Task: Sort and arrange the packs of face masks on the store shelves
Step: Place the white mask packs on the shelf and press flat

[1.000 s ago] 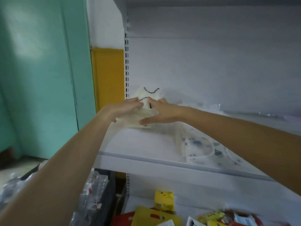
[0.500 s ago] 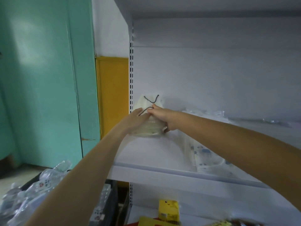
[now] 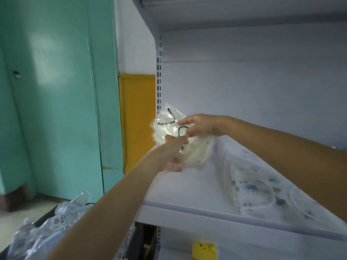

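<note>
Left hand (image 3: 175, 152) and right hand (image 3: 201, 125) both curled round white mask pack (image 3: 195, 149), ten o'clock of patterned pack (image 3: 259, 194).

— Where does your head camera look from?

— From your own head, facing forward and slightly down at the shelf (image 3: 187, 186). Your forearms run in from the lower left and the right edge.

— How near is it?

— Arm's length. Your left hand (image 3: 173, 147) and right hand (image 3: 201, 126) meet on the pack of masks (image 3: 195, 149) around mid-frame. Left of your fingers (image 3: 185, 121) it takes in the teal wall (image 3: 56, 91); right of and below them, the shelf board. It is your only view, wide-angled.
</note>
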`<state>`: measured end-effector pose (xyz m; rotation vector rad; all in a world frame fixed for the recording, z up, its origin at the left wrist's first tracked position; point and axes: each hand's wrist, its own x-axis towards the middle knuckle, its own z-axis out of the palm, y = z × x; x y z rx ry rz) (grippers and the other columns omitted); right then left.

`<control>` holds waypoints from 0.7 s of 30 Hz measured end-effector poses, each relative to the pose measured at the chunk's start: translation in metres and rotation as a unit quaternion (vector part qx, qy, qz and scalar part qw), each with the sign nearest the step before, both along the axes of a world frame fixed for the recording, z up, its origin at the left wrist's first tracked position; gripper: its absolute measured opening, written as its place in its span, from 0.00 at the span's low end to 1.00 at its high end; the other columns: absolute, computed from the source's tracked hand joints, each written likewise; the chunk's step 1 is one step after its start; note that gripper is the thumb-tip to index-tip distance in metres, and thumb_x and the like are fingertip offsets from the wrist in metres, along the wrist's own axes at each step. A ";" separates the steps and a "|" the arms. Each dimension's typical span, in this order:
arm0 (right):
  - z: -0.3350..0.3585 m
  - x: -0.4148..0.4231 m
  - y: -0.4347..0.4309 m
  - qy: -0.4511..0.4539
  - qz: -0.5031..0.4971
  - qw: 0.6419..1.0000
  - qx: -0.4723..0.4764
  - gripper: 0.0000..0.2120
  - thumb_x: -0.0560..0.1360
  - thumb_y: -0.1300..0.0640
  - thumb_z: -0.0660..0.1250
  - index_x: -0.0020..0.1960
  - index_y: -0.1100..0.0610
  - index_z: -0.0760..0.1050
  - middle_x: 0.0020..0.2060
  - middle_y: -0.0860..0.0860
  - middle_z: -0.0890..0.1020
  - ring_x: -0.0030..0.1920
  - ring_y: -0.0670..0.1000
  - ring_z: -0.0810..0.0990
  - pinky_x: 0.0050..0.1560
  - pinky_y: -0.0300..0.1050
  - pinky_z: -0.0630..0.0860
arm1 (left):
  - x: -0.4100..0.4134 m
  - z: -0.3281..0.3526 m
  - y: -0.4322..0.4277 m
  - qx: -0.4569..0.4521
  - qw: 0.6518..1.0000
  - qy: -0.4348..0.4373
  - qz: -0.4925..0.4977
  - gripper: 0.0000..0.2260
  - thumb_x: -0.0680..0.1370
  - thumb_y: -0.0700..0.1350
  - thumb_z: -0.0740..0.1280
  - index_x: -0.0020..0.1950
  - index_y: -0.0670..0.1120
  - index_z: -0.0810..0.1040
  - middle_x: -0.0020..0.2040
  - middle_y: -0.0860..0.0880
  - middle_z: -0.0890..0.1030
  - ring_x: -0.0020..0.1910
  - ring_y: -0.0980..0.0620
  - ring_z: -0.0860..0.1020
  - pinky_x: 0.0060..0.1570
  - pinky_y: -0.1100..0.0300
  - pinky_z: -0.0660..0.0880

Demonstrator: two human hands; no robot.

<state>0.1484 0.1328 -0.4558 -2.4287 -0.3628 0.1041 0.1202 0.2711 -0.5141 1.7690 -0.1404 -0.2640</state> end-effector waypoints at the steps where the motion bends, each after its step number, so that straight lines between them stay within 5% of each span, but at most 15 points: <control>1: 0.003 -0.001 0.001 -0.023 0.016 0.997 -0.068 0.25 0.75 0.63 0.65 0.70 0.50 0.67 0.63 0.46 0.70 0.62 0.46 0.70 0.54 0.33 0.68 | 0.002 0.005 0.006 0.080 0.997 -0.010 -0.011 0.11 0.78 0.49 0.61 0.59 0.48 0.67 0.52 0.45 0.75 0.42 0.49 0.79 0.47 0.52 0.79; 4: 0.001 0.004 0.004 -0.069 0.052 0.968 -0.236 0.28 0.74 0.59 0.66 0.71 0.44 0.65 0.66 0.49 0.60 0.70 0.48 0.60 0.61 0.35 0.59 | 0.014 0.016 0.024 0.345 0.934 -0.094 0.013 0.12 0.80 0.48 0.59 0.61 0.44 0.69 0.53 0.46 0.79 0.44 0.50 0.81 0.42 0.59 0.73; 6: 0.000 0.008 0.005 -0.077 0.068 0.954 -0.280 0.29 0.74 0.58 0.67 0.71 0.42 0.63 0.72 0.50 0.53 0.73 0.49 0.56 0.66 0.38 0.58 | 0.026 0.020 0.036 0.475 0.841 -0.244 0.090 0.17 0.78 0.48 0.63 0.65 0.44 0.68 0.58 0.45 0.76 0.52 0.47 0.78 0.45 0.57 0.72; 9: -0.005 0.011 0.003 -0.108 0.099 0.931 -0.335 0.31 0.72 0.57 0.68 0.70 0.39 0.63 0.74 0.48 0.49 0.74 0.51 0.54 0.70 0.48 0.61 | 0.043 0.025 0.051 0.546 0.716 -0.422 0.110 0.40 0.72 0.50 0.72 0.76 0.48 0.51 0.71 0.41 0.61 0.67 0.41 0.65 0.60 0.49 0.69; 11: -0.009 0.008 0.002 -0.129 0.118 0.920 -0.350 0.31 0.71 0.58 0.68 0.68 0.38 0.63 0.74 0.46 0.47 0.70 0.52 0.58 0.67 0.49 0.65 | 0.056 0.038 0.056 0.623 0.650 -0.433 0.040 0.52 0.69 0.55 0.75 0.77 0.50 0.39 0.77 0.43 0.48 0.75 0.42 0.51 0.70 0.44 0.56; 13: -0.012 0.004 0.000 -0.166 0.143 0.908 -0.356 0.29 0.71 0.59 0.68 0.66 0.40 0.63 0.73 0.42 0.47 0.67 0.52 0.61 0.62 0.50 0.69 | 0.070 0.051 0.054 0.671 0.626 -0.396 -0.032 0.57 0.66 0.57 0.76 0.76 0.52 0.34 0.78 0.48 0.41 0.77 0.46 0.43 0.72 0.44 0.46; 16: -0.016 0.007 -0.006 -0.228 0.169 0.891 -0.353 0.28 0.69 0.61 0.68 0.66 0.48 0.62 0.71 0.44 0.50 0.58 0.53 0.69 0.52 0.50 0.74 | 0.097 0.059 0.043 0.696 0.623 -0.346 -0.092 0.60 0.61 0.58 0.78 0.76 0.56 0.35 0.78 0.51 0.46 0.77 0.47 0.42 0.74 0.43 0.45; 18: -0.018 0.012 -0.012 -0.220 0.156 0.906 -0.325 0.33 0.69 0.61 0.69 0.68 0.53 0.56 0.69 0.43 0.53 0.49 0.54 0.74 0.47 0.50 0.75 | 0.111 0.057 0.033 0.710 0.627 -0.304 -0.101 0.59 0.58 0.61 0.79 0.76 0.60 0.42 0.77 0.49 0.55 0.76 0.44 0.51 0.72 0.43 0.56; 21: -0.023 0.020 -0.020 -0.185 0.128 0.933 -0.279 0.39 0.69 0.58 0.70 0.70 0.49 0.50 0.66 0.38 0.54 0.58 0.59 0.74 0.52 0.54 0.75 | 0.125 0.053 0.021 0.729 0.609 -0.282 -0.133 0.53 0.58 0.61 0.79 0.74 0.61 0.50 0.66 0.52 0.68 0.64 0.47 0.68 0.62 0.49 0.70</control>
